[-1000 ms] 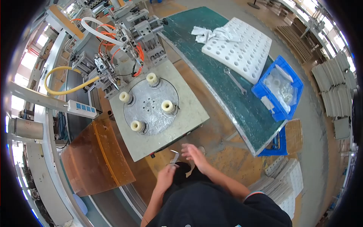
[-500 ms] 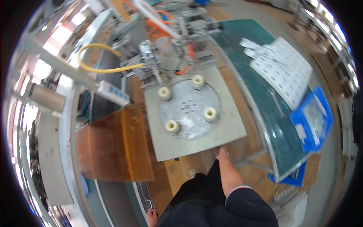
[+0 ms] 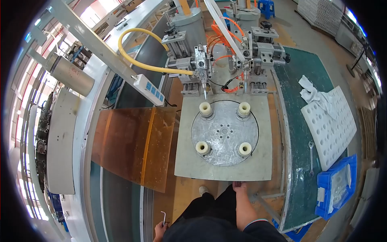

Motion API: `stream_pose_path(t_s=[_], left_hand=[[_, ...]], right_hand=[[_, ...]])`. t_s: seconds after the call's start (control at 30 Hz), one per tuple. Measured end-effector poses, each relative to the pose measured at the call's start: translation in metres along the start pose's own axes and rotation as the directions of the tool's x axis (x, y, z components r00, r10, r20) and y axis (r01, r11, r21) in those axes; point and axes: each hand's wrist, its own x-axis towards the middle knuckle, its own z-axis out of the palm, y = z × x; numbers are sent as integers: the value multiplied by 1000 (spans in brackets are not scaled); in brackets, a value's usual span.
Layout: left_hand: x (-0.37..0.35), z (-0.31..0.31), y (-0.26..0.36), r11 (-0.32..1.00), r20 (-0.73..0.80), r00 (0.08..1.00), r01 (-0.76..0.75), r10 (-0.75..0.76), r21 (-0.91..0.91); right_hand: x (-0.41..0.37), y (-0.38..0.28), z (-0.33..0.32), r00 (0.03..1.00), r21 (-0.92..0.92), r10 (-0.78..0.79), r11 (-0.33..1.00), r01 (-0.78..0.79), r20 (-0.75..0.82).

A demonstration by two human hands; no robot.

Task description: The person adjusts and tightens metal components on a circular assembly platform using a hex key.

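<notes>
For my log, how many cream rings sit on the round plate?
4: far left ring, far right ring, near left ring, near right ring, all on the round plate.

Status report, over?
Left hand holding bent metal tool, low at side. Right hand at front edge of machine tabletop, grip unclear. Four cream sleeves upright on round plate; two nozzles behind the plate.

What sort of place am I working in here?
Likely a factory workshop: machinery with a metal turntable, a yellow hose, and a wrench lying on a green table.
</notes>
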Motion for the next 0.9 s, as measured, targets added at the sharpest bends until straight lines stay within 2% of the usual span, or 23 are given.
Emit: stream_pose_path(t_s=[0.13, 0.23, 0.33, 0.37, 0.4, 0.43, 0.5, 0.53, 0.57, 0.6, 0.63, 0.67, 0.7, 0.77, 0.8, 0.83, 0.87, 0.9], left_hand=[[15, 1, 4, 996, 37, 999, 11, -7, -92], [15, -10, 35, 997, 1, 999, 34, -34, -69], [18, -13, 34, 992, -31, 999, 25, -29, -122], [23, -11, 33, 990, -51, 999, -1, -6, -139], [25, -10, 25, 993, -31, 999, 11, -15, -115], [29, -8, 11, 996, -15, 1000, 26, -28, -88], [55, 9, -41, 980, 4, 983, -183, 184, -74], [60, 12, -43, 977, -22, 980, -197, 196, -86], [60, 16, -43, 947, -81, 961, -274, 264, -170], [58, 19, -41, 905, -146, 936, -347, 319, -246], [50, 20, -31, 902, -170, 935, -348, 312, -256], [38, 15, -5, 940, -166, 936, -329, 311, -92], [32, 10, 18, 952, -157, 939, -298, 307, 74], [38, 4, 39, 970, -175, 954, -244, 244, 19], [36, 1, 48, 981, -170, 968, -193, 186, -23], [28, 0, 65, 984, -165, 972, -173, 166, -29], [22, 2, 86, 955, -220, 950, -256, 220, -152], [22, 5, 110, 898, -291, 918, -348, 269, -269]], right_hand=[[-4, -5, 0, 997, -33, 18, 999, -16, 73], [1, -2, 4, 999, -18, -18, 1000, 19, 29], [-5, -1, 10, 999, 55, -37, 998, 35, 29], [32, 0, -3, 986, 33, -75, 997, 71, 150], [30, 0, 0, 971, 9, -60, 998, 60, 231], [21, -1, 7, 978, -45, -52, 997, 62, 203], [32, -7, 7, 970, -75, 15, 997, 3, 242], [7, -10, 14, 994, -126, 0, 992, 13, 107], [9, -10, 14, 991, -153, -16, 987, 37, 136], [3, -13, 15, 996, -211, 16, 977, 3, 87], [-4, -13, 16, 998, -197, 13, 980, -2, 54], [17, -14, 4, 990, -269, 8, 963, 30, 137], [7, -15, 8, 989, -286, 12, 958, 32, 149], [-18, -24, -9, 988, -685, -24, 718, 122, 150], [-31, -34, -14, 990, -697, -24, 707, 117, 142], [-45, -44, -18, 969, -878, -38, 415, 238, 245], [-60, -55, -22, 940, -937, -10, 71, 342, 342], [-81, -67, -19, 941, -939, -10, 58, 339, 339]])
